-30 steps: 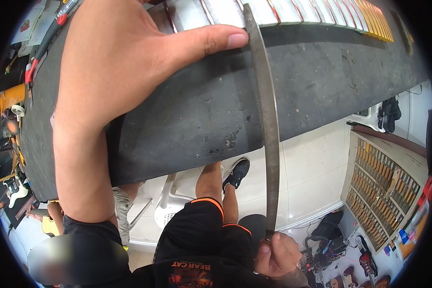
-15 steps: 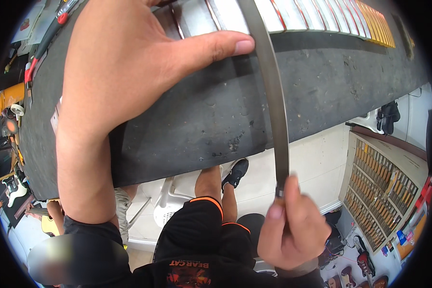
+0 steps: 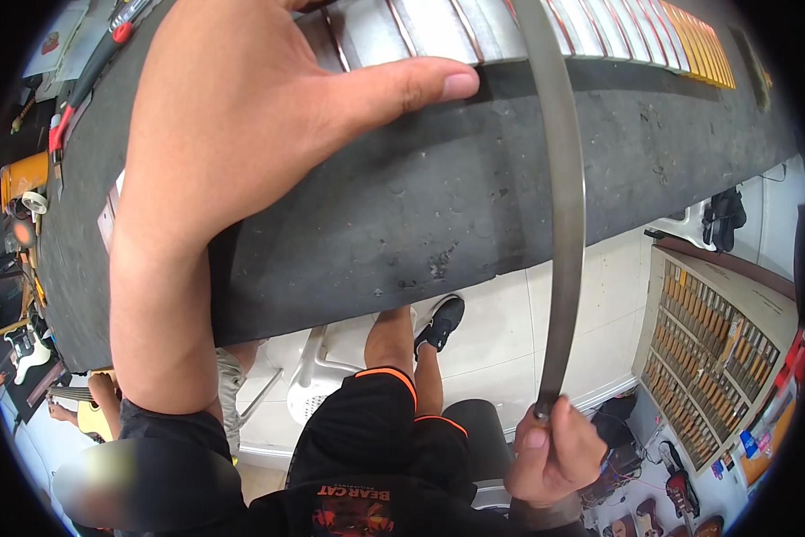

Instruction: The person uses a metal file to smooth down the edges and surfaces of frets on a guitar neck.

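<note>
Metal strip (image 3: 564, 224): long, thin, grey, slightly bowed; right hand (image 3: 553, 452) fingers clamped on its end.

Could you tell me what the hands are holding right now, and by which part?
The right hand pinches the near end of a long metal strip. The left hand holds nothing; it lies flat by the strip's far part.

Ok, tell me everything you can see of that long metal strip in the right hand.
The long thin grey metal strip looks like bare, dull steel, flat and narrow, gently bowed along its length. It runs from the top of the picture, over the row of metal bars and the dark grey bench mat, down past the bench edge. The right hand pinches its lower end with its fingers. Its upper end is out of view.
</note>
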Demonstrator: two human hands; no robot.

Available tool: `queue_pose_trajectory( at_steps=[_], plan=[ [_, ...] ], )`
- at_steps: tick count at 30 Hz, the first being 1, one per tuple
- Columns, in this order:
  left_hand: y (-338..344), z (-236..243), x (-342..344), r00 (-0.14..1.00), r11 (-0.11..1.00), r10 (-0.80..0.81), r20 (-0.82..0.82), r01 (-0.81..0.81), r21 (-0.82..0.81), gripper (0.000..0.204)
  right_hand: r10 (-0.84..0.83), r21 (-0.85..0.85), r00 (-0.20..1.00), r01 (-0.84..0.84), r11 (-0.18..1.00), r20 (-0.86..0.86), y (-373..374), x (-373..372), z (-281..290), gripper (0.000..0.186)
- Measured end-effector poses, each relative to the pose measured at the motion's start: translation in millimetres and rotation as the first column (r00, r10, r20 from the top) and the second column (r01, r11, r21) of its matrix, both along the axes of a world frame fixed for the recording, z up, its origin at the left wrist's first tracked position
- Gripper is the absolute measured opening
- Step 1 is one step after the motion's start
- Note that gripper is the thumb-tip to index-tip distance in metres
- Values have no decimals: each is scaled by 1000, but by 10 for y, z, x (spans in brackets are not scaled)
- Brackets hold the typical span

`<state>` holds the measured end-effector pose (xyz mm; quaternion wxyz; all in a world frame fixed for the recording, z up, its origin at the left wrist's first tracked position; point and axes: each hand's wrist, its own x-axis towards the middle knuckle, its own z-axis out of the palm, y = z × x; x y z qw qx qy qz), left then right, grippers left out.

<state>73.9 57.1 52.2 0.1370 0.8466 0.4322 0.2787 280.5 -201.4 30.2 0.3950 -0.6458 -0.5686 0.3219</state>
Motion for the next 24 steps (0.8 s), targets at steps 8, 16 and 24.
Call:
queue_pose_trajectory(
  at_steps=[8, 16, 24],
  plan=[
    [1, -18, 6, 1000, 999, -19, -9, 20, 28, 59, 128, 51, 992, -128, 990, 5, -300, 13, -119, 48],
    [-6, -20, -5, 1000, 1000, -10, -13, 10, 24, 59, 169, 51, 985, -170, 984, 29, -428, -43, -163, 47],
    [-14, -7, 1, 1000, 1000, -7, 15, 7, -9, 59, 201, 37, 973, -206, 978, 111, -240, -34, -79, 52]
  ],
)
